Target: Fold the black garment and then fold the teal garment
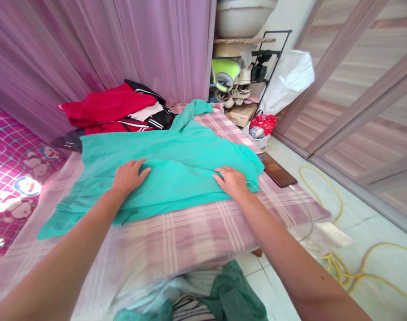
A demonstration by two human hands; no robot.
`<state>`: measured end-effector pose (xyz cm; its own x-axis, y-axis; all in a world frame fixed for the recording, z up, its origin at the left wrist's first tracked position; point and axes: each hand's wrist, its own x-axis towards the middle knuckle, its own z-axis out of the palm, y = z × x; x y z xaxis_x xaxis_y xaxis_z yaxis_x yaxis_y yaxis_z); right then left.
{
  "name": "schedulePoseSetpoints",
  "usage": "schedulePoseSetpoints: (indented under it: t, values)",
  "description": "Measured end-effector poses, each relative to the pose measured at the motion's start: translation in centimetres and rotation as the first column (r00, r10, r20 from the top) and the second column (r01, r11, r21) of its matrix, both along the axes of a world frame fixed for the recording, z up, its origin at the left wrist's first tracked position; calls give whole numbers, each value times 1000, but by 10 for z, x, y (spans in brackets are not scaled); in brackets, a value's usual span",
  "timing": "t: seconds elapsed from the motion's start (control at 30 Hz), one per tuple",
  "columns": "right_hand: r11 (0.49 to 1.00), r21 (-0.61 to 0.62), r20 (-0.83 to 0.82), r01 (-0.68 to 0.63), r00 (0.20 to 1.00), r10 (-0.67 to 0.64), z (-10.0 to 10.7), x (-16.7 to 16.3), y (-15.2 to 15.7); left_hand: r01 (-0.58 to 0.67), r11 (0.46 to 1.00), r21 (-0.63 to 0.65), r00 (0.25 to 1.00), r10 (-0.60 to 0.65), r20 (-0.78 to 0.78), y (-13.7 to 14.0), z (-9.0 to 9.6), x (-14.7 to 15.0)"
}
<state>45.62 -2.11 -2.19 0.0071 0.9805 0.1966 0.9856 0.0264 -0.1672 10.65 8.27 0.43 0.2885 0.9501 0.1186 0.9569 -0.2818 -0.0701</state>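
A turquoise sleeved top (177,147) lies spread on a table with a pink plaid cloth (190,227). One of its sleeves points toward the back, and low creases run across its middle. On its left part rests my left hand (128,176), fingers stretched and thumb apart. My right hand (232,179) lies on the top's right part beside a fold, with thumb and fingers apart. Both palms face down and touch the fabric.
Behind the top is a pile of red and black clothes (110,107). A phone (277,169) with a charging cable lies at the right edge. Beyond are a shoe rack (268,55), plastic bags and a purple curtain (150,49). Yellow cords (364,272) trail over the floor.
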Motion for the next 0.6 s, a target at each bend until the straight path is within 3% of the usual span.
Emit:
schedulePoseSetpoints:
  t: [0.2, 0.3, 0.43, 0.53, 0.6]
  values:
    - [995, 96, 48, -33, 998, 28, -10, 5, 3, 1, 998, -60, 998, -5, -66, -20, -9, -91]
    - [996, 87, 43, -21, 999, 18, -6, 2, 3, -52, 999, -14, 997, 51, -59, -33, -14, -110]
    - [985, 155, 5, -75, 997, 75, 20, -28, 5, -49, 997, 64, 999, 49, 3, -41, -11, -94]
    - [954, 198, -17, -227, 972, 235, 37, -74, 11, 42, 999, 29, 998, -44, 43, -45, -11, -68]
    - [915, 155, 3, -373, 926, 377, 35, -103, 16, 46, 999, -20, 998, -45, 47, -47, -17, -55]
